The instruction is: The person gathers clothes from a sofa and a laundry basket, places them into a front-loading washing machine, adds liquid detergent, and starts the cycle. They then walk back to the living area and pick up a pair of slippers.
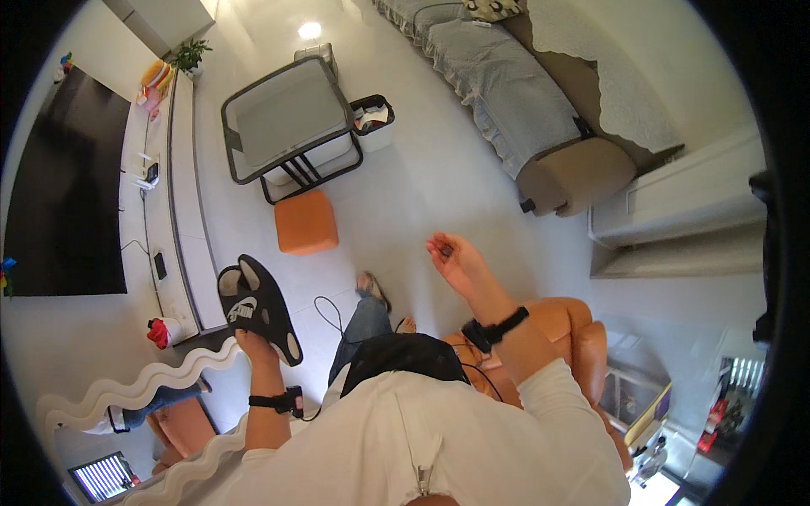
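Black Nike slide sandals (259, 311), apparently a pair pressed together, are gripped near their lower edge by my left hand (254, 345). They are lifted in front of the low white TV cabinet (190, 253), with a pale logo facing up. My right hand (454, 260) is raised over the floor to the right, touching no furniture. Its fingers curl loosely, and a small dark patch shows in the palm; whether that is an object or shadow is unclear. Black straps with small devices circle both wrists.
Ahead stand an orange stool (307, 222), a black-framed table (288, 117) and a waste bin (373, 123). A covered sofa (500, 95) runs along the upper right. Close by are a wavy-framed mirror (152, 382) at left and an orange leather chair (560, 316) at right.
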The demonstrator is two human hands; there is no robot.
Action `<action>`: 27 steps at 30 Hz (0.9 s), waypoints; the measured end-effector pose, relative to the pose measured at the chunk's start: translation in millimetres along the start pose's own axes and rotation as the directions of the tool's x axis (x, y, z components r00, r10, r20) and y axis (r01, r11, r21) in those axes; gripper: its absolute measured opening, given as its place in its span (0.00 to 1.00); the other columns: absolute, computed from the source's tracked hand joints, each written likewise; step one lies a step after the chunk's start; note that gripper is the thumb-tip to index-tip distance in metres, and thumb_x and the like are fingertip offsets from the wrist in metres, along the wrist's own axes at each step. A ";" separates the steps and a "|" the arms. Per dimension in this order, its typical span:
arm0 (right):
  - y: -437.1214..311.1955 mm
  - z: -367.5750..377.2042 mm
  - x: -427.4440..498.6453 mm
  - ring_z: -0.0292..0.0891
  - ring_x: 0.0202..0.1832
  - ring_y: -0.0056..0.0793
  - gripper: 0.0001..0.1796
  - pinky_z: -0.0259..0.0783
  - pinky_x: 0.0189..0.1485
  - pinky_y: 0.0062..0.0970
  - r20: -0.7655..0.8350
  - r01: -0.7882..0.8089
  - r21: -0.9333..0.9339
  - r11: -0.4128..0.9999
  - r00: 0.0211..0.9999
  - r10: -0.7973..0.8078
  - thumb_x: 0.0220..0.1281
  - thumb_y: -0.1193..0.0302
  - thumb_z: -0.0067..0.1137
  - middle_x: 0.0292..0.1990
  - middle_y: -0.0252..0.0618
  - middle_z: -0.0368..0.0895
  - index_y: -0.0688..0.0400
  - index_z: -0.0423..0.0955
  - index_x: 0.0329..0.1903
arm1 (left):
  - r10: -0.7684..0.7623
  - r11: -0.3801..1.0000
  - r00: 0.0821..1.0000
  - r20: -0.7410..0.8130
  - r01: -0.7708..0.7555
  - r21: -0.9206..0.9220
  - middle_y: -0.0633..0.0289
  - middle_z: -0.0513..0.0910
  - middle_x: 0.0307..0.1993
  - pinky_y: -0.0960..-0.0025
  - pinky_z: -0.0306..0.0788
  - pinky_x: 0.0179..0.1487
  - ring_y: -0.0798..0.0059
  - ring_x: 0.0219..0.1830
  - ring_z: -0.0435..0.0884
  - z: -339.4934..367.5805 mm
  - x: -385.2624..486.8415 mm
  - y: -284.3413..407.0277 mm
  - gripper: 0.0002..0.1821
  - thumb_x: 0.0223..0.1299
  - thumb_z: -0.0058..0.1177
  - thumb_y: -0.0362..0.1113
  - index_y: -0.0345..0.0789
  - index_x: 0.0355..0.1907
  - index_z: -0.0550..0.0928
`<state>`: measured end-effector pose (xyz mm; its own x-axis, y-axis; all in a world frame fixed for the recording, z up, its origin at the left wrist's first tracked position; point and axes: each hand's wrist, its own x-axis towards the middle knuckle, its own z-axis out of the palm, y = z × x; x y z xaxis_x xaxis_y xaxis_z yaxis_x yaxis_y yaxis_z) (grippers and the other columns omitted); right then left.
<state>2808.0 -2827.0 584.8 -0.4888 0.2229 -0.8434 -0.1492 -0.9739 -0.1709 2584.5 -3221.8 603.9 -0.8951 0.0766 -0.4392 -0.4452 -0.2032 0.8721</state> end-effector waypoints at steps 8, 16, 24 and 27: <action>-31.0 32.3 71.0 0.79 0.47 0.35 0.11 0.80 0.50 0.26 -0.073 -0.017 -0.136 0.990 0.997 0.007 0.73 0.71 0.47 0.43 0.45 0.81 0.66 0.76 0.44 | -0.126 0.992 0.908 -0.399 0.117 -0.047 0.56 0.82 0.55 0.58 0.80 0.57 0.61 0.52 0.83 -5.6 -18.1 -20.4 0.18 0.71 0.48 0.33 0.31 0.60 0.77; -13.0 22.0 164.2 0.79 0.48 0.41 0.17 0.80 0.53 0.32 -0.199 -0.109 -0.216 0.970 0.978 0.065 0.75 0.65 0.46 0.44 0.48 0.78 0.68 0.74 0.48 | -0.153 0.988 0.901 -0.407 0.128 -0.087 0.54 0.82 0.55 0.60 0.79 0.57 0.60 0.54 0.83 12.7 -92.0 -14.3 0.22 0.74 0.41 0.43 0.34 0.63 0.75; 1.8 45.8 177.6 0.52 0.75 0.60 0.52 0.64 0.71 0.46 -0.341 -0.296 -0.478 0.827 0.930 0.135 0.65 0.47 0.61 0.76 0.62 0.45 0.60 0.43 0.79 | 0.002 0.997 0.882 -0.471 0.034 0.068 0.56 0.82 0.55 0.60 0.79 0.59 0.63 0.54 0.83 73.3 -128.6 -7.6 0.19 0.71 0.49 0.32 0.32 0.62 0.74; -1.1 38.0 150.9 0.57 0.73 0.56 0.46 0.65 0.71 0.45 -0.184 -0.345 -0.618 0.707 0.937 0.296 0.67 0.53 0.62 0.74 0.58 0.53 0.59 0.49 0.77 | 0.048 0.997 0.897 -0.439 -0.014 0.081 0.55 0.81 0.56 0.60 0.77 0.61 0.63 0.56 0.82 91.8 -101.5 -23.9 0.18 0.72 0.47 0.29 0.31 0.62 0.74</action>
<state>2701.7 -2790.7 477.0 -0.3438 -0.0873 -0.9350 0.5942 -0.7912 -0.1446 2684.0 -3135.2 647.4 -0.8145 -0.3699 -0.4470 -0.4331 -0.1250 0.8926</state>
